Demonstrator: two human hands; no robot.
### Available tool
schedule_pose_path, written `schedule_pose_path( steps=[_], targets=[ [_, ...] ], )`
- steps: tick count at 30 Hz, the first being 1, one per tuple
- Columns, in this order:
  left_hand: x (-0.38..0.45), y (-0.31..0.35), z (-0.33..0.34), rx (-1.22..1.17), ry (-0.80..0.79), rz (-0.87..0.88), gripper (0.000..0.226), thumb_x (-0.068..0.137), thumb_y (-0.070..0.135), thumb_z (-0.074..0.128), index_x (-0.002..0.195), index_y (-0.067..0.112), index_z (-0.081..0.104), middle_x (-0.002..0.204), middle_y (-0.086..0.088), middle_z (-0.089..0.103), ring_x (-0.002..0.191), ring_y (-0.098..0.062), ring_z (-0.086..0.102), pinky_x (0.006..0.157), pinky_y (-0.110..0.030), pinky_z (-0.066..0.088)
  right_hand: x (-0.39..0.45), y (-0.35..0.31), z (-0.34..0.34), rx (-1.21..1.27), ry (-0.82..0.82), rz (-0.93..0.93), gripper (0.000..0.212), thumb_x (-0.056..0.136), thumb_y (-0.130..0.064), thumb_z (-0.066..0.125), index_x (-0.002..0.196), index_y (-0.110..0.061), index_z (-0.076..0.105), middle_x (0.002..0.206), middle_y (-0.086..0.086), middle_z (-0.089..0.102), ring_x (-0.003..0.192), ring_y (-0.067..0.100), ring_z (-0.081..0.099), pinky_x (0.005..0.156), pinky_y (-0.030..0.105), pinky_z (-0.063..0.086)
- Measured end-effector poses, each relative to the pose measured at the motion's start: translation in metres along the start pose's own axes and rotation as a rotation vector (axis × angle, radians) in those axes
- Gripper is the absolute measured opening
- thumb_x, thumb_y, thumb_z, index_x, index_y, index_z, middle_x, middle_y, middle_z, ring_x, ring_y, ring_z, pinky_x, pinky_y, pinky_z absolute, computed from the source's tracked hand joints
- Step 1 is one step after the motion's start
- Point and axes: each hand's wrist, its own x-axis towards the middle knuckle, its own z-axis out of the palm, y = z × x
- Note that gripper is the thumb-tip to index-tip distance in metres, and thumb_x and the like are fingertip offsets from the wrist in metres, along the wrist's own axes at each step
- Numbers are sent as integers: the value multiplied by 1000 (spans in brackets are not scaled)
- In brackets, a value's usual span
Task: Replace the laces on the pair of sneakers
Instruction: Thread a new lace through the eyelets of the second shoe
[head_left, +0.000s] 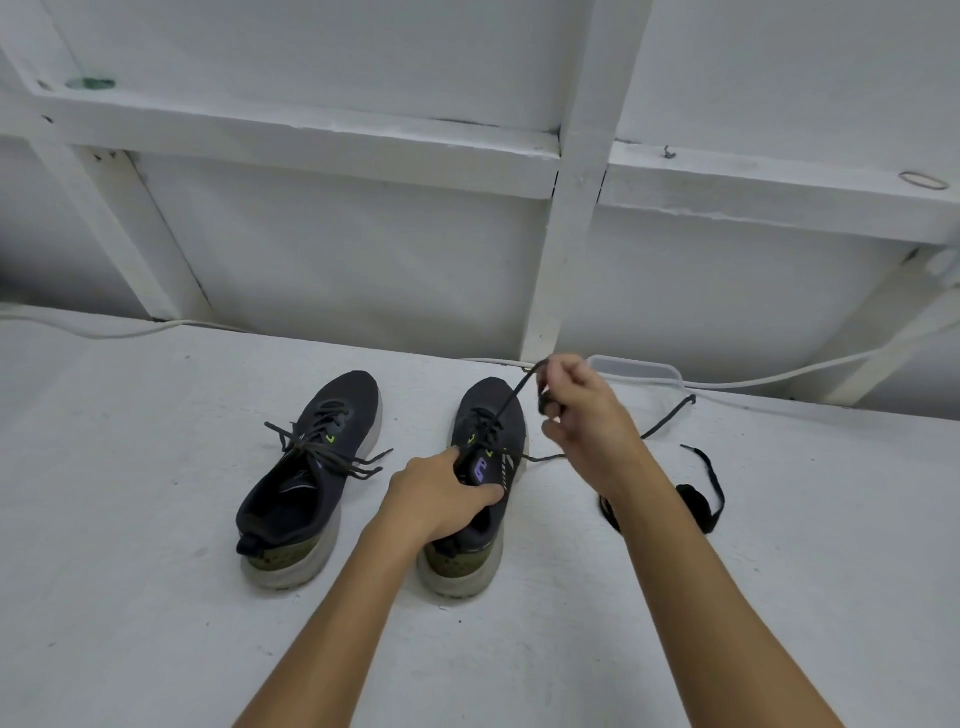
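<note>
White tabletop (156, 519) below white framing. Left hand (441, 499) holds down the right sneaker (480, 483) by its tongue; right hand (582, 410) pinches its lace (511, 397), drawn taut upward — a hard tug risks lifting the shoe or snagging an eyelet.

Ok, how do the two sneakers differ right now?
The left sneaker is untouched, its lace lying loose across the eyelets. The right sneaker is steadied at the tongue by the left hand, while the right hand pulls its lace up taut. Both are dark, pale-soled, toes pointing away.
</note>
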Motion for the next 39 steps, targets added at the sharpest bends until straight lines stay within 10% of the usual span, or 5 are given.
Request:
schedule_pose_path(
  steps=[11,17,27,34,39],
  targets=[
    [-2,1,1,12,16,-7,46,79,63,64,117,39,60,117,1,64,108,-24,59,87,-33,49,-4,14,-14,-1252,-229,178,16,89,-42,75,95,-27,78,85,-18,66,77,-1,57,67,21,44],
    [-3,3,-1,13,18,8,44,80,62,65,117,38,62,113,5,68,102,-22,62,91,-37,53,-4,-1,-2,-447,32,-94,19,98,-20,66,92,-3,72,65,-13,59,59,0,52,56,13,42],
    [-10,2,0,-16,-35,-27,53,69,67,67,111,36,60,113,7,66,103,-20,62,90,-35,54,18,2,5,-912,49,-340,11,98,-26,64,89,-27,71,88,-20,70,91,-1,62,79,13,45],
    [-8,10,0,-19,244,221,59,89,46,68,138,28,40,142,5,41,122,-23,51,93,-33,43,45,-2,14,-1156,-111,-304,49,99,-24,62,142,-43,53,147,-9,55,148,16,32,117,39,31],
    [5,-1,-3,13,197,250,60,93,40,62,148,25,43,143,3,47,128,-22,47,104,-37,42,38,8,6,-1088,-85,-294,47,98,-7,58,139,-29,54,142,-9,58,134,12,50,110,31,41]
  ],
)
